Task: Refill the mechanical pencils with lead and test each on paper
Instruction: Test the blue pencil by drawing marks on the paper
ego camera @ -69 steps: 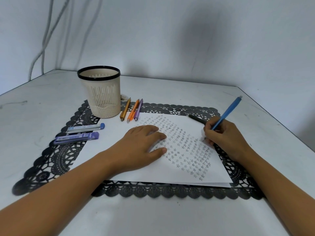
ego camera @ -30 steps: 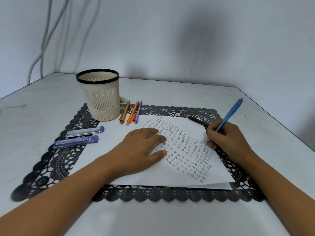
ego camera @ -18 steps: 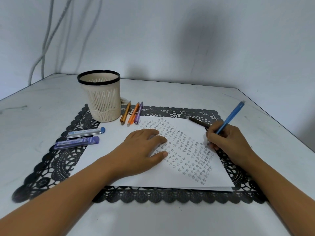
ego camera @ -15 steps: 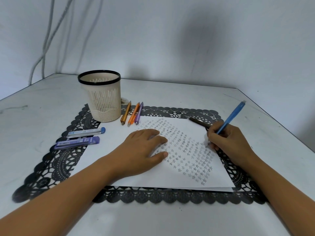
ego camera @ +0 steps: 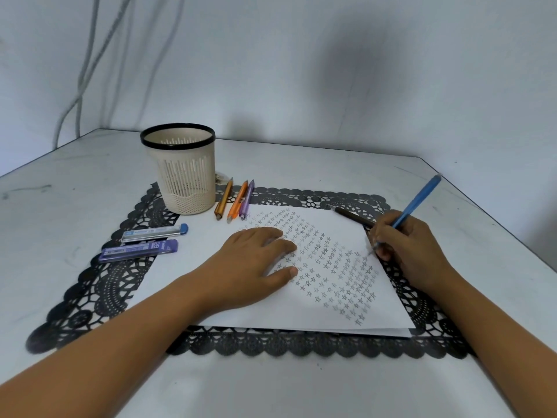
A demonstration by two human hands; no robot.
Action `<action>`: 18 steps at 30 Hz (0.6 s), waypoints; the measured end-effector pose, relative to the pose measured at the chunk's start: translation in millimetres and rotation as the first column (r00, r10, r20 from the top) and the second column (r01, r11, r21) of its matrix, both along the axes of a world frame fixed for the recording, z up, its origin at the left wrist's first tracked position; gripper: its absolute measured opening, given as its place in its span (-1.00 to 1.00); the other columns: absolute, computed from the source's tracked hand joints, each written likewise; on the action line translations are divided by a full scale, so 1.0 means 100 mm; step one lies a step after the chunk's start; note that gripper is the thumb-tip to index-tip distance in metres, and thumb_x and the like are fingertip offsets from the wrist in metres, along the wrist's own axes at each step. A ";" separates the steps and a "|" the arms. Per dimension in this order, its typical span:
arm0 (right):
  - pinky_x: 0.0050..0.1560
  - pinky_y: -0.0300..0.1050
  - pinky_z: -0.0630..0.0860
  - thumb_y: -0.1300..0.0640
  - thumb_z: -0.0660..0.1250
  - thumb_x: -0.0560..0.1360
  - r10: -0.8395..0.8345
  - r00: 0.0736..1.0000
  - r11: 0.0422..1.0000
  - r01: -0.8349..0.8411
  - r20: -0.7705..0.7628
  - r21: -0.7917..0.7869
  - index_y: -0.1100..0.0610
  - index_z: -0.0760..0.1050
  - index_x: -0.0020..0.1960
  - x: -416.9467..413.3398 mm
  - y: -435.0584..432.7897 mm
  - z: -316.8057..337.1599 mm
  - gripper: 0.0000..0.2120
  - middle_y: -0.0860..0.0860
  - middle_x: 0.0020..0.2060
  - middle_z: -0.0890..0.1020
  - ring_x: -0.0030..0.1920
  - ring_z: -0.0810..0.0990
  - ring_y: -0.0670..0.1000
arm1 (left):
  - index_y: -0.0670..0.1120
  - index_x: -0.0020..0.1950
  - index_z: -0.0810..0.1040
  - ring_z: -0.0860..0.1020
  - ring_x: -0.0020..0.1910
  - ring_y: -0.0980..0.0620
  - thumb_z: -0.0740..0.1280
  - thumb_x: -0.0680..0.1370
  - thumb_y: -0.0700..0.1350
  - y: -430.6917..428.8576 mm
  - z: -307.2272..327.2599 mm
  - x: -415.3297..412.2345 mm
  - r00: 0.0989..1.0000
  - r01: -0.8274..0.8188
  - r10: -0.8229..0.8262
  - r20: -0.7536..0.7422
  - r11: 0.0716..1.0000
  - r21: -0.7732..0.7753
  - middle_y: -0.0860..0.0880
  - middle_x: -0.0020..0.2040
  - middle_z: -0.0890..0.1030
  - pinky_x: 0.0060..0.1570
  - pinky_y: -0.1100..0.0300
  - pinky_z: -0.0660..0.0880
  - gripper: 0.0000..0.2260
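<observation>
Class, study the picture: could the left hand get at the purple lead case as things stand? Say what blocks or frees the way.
Probably yes. The left hand lies flat on the paper, holding nothing, and only bare paper and mat lie between it and the purple lead case.

Near end of dark pencil (ego camera: pixel 352 217) behind right hand (ego camera: pixel 413 248); lead case (ego camera: pixel 138 251) print illegible.
</observation>
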State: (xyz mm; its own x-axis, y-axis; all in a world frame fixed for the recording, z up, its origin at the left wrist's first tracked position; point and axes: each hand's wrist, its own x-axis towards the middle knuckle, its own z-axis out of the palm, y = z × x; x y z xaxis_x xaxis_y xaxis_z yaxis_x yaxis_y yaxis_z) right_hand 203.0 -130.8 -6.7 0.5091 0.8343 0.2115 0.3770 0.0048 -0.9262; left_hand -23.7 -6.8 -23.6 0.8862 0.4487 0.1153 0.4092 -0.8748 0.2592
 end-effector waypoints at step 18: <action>-0.26 -0.22 0.51 0.32 0.25 0.49 0.219 0.971 0.974 -0.224 -0.101 -0.036 0.19 0.45 -0.12 -0.65 0.44 0.41 -0.93 0.07 -0.27 0.58 -0.29 0.56 -0.05 | 0.06 0.15 0.52 0.45 -0.07 0.33 0.18 0.55 0.09 -0.07 0.19 0.02 0.888 -0.046 0.196 0.416 0.938 -0.343 0.21 -0.04 0.53 -0.12 0.57 0.28 -0.74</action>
State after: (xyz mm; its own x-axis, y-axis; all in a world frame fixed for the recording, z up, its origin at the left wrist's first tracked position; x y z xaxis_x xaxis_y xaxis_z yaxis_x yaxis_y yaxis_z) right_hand 138.4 -86.3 34.3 0.3267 0.9362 0.1294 0.2811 0.0345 -0.9590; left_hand -21.5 -13.5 -4.3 0.7139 0.6272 0.3115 0.2852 -0.6666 0.6887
